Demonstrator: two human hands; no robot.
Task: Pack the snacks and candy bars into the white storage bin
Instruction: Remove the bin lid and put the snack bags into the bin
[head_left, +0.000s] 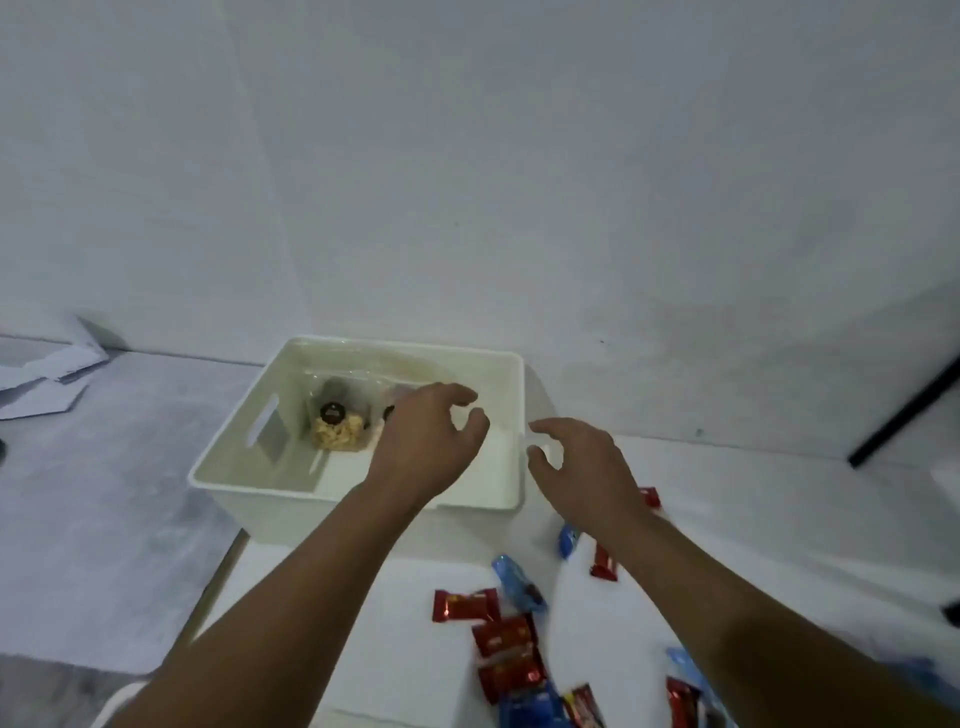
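One white storage bin (249, 470), one clear snack box (340, 415) inside; two empty hands above.

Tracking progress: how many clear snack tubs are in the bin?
2 clear tubs, both in the white bin: one far-left, one beside it mostly behind the left hand, which may hide more.
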